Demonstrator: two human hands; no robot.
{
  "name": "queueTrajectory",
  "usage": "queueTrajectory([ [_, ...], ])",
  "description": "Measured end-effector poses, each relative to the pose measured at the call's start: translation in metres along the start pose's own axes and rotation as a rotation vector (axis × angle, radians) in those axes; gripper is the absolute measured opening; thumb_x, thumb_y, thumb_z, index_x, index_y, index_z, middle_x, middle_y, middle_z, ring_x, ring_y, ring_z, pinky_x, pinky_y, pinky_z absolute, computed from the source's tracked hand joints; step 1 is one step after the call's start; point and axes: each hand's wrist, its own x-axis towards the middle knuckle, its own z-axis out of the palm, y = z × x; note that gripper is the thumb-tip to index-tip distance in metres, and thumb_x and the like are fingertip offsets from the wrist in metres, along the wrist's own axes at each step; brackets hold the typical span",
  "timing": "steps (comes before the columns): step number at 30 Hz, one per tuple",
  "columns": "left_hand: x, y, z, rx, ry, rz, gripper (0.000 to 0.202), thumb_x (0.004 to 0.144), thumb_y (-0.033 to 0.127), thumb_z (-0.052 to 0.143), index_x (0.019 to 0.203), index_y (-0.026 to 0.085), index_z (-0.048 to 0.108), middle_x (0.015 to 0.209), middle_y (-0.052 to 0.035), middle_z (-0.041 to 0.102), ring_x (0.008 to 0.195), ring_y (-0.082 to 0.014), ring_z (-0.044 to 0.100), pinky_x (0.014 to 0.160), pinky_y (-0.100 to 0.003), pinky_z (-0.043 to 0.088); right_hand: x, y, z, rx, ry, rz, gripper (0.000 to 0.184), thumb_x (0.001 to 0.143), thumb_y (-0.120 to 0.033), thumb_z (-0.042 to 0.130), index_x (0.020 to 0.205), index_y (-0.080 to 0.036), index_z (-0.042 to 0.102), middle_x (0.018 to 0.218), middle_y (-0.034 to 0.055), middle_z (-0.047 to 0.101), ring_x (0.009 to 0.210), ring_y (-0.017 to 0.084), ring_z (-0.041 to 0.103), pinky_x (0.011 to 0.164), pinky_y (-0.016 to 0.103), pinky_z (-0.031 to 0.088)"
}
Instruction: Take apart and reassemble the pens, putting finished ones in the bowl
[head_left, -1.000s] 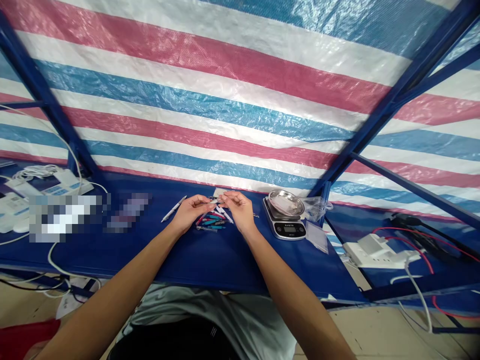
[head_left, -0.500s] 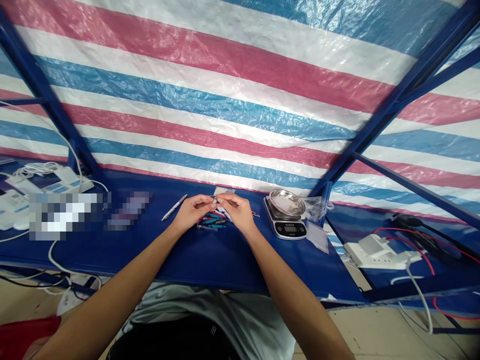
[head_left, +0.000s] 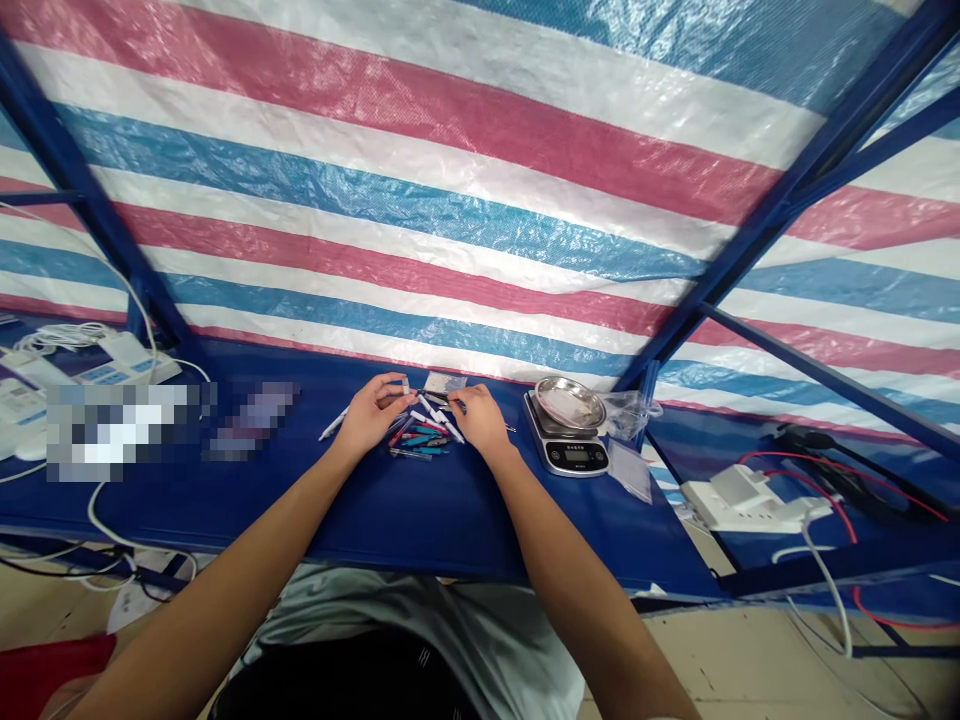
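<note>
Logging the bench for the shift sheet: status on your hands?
Left hand pinching a small pale pen part. Right hand at the pen-part pile, grip unclear. Digital scale just right.

Two pixelated patches blurring objects on the blue tabletop, digital scale readout too small to read, loose pen parts too small to tell apart

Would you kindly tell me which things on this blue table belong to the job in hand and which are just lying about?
In use: left hand, right hand, heap of coloured pen parts, white pen.
Lying about: digital scale with steel dish, clear plastic bag, white power strip.
</note>
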Motion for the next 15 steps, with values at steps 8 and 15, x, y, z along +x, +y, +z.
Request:
queueTrajectory([
  [8, 0.006, -0.016, -0.008, 0.227, 0.016, 0.028, 0.06, 0.077, 0.057, 0.089, 0.123, 0.021, 0.073, 0.111, -0.011, 0.079, 0.09, -0.0283, 0.078, 0.087, -0.041, 0.062, 0.023, -0.008, -0.004, -0.298, -0.181, 0.106, 0.027, 0.106, -0.023, 0.052, 0.109, -0.023, 0.079, 0.107, 0.0128, 0.076, 0.1, 0.025, 0.071, 0.089, 0.031, 0.049],
  [15, 0.004, -0.014, -0.011, 0.421, 0.037, 0.104, 0.046, 0.084, 0.055, 0.082, 0.117, 0.023, 0.08, 0.108, -0.0106, 0.082, 0.1, -0.0323, 0.078, 0.098, -0.045, 0.06, 0.027, -0.014, -0.01, -0.348, -0.221, 0.061, 0.027, 0.105, -0.018, 0.05, 0.115, -0.02, 0.075, 0.11, 0.016, 0.077, 0.105, 0.028, 0.073, 0.094, 0.034, 0.05],
])
